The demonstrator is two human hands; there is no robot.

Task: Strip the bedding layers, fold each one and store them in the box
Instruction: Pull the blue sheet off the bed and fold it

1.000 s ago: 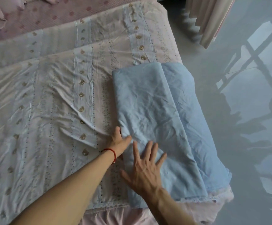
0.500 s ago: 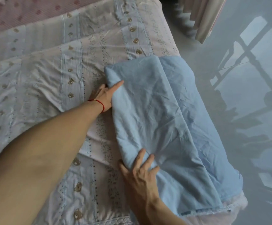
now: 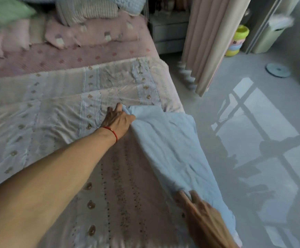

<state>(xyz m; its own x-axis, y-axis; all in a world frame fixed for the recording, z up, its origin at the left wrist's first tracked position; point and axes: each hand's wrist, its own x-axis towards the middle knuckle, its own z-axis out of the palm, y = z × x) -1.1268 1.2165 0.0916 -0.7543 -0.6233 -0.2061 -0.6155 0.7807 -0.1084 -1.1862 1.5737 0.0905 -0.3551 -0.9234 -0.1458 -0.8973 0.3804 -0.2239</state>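
A folded light blue sheet [image 3: 170,149] lies along the right edge of the bed, on a pale patterned cover [image 3: 56,111] with rows of small brown motifs. My left hand [image 3: 117,119], a red string on its wrist, grips the sheet's far corner. My right hand [image 3: 197,210] grips the sheet's near end, fingers curled into the cloth. The sheet is bunched and lifted a little between the two hands. No box is in view.
Pink bedding and several pillows [image 3: 84,24] are piled at the head of the bed. A beige curtain [image 3: 208,42] hangs right of the bed, with a grey nightstand [image 3: 168,31] behind it. On the glossy grey floor [image 3: 253,140] stand a yellow-green tub [image 3: 237,42] and a round disc [image 3: 278,69].
My left hand slid up the sheet's left edge to its far corner and took hold. My right hand closed on the near end. The sheet's left side has gathered up. The camera tilted upward.
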